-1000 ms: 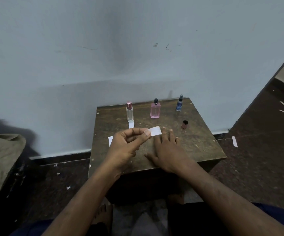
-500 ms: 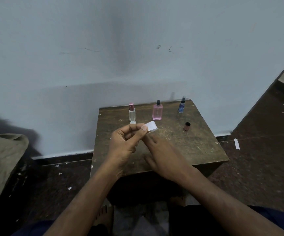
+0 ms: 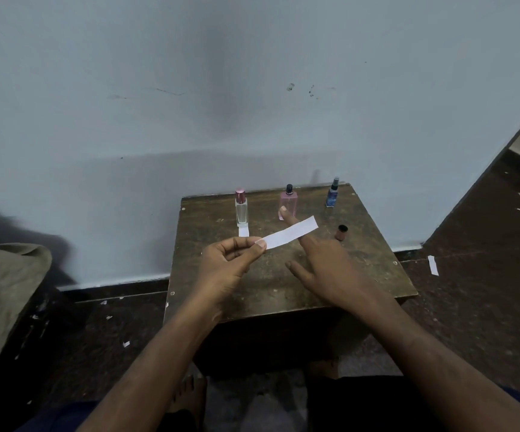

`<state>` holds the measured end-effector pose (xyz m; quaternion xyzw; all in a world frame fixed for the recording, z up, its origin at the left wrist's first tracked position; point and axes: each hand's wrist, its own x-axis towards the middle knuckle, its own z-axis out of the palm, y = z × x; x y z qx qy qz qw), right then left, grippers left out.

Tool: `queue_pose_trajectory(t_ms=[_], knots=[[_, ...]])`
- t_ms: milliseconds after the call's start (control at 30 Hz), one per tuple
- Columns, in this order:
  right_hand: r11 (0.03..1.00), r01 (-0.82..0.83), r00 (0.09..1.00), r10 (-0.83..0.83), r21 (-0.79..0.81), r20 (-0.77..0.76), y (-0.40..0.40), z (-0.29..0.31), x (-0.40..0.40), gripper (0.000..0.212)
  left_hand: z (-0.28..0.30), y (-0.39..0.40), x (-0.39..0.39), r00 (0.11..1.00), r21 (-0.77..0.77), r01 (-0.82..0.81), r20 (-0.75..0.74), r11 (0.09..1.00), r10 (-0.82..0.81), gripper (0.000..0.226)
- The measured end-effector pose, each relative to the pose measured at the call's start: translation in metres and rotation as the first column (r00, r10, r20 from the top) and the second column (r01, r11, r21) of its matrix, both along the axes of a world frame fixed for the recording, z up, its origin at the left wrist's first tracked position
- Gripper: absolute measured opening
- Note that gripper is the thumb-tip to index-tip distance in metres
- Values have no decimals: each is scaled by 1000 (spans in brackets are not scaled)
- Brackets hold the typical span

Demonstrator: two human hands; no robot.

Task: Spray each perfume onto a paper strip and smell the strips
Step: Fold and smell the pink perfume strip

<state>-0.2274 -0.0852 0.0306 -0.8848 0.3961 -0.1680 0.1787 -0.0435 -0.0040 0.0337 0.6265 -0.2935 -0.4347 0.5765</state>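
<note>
The left hand (image 3: 227, 266) pinches one end of a paper strip (image 3: 290, 236), grip narrow. The right hand (image 3: 324, 266) is open, its forefinger seemingly under the strip's far end. Three perfume bottles (image 3: 288, 203) stand beyond on the tabletop (image 3: 361, 269).

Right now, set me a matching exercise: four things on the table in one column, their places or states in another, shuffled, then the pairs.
Things
1. clear bottle
2. pink bottle
3. blue bottle
4. brown cap

Places or states
A. lying loose near the table's right side
B. back row, middle
C. back row, far right
D. standing on a white paper strip's end

Pairs: 1-D, 2-B, 3-C, 4-A
</note>
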Motion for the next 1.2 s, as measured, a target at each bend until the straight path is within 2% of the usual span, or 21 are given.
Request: queue_pose_trajectory(t_ms=[167,267,333,467,567,700,867,967,1067,1200], knots=[[997,-9,1000,9,78,-6,-3,-5,-6,96,-3,-2,0,994,15,20,105,1000,-22,15],[990,43,999,-42,133,-10,-8,3,-9,52,1,-4,1,987,30,49,151,998,-53,13],[964,67,996,-77,256,32,-12,9,-12,34,3,-5,2,980,37,58,186,998,-64,13],[824,22,952,-191,566,241,-18,12,-22,42,3,-9,4,973,51,72,217,996,-81,15],[740,-28,900,-274,671,339,-20,15,-26,45,1,-7,1,961,62,89,257,994,-102,13],[645,-55,841,-381,762,384,-18,21,-28,43,-2,-5,2,922,112,119,355,987,-152,12],[659,-3,871,-367,752,325,-16,23,-31,31,1,-20,7,736,169,148,640,974,-223,10],[635,66,900,-371,770,230,-19,19,-36,28,1,-38,7,652,197,187,708,962,-271,8],[681,146,939,-324,718,117,-19,14,-37,30,-5,-58,10,558,259,244,751,934,-354,6],[708,186,969,-245,682,-9,-22,6,-33,21,-18,-81,8,440,347,285,780,893,-444,4]])
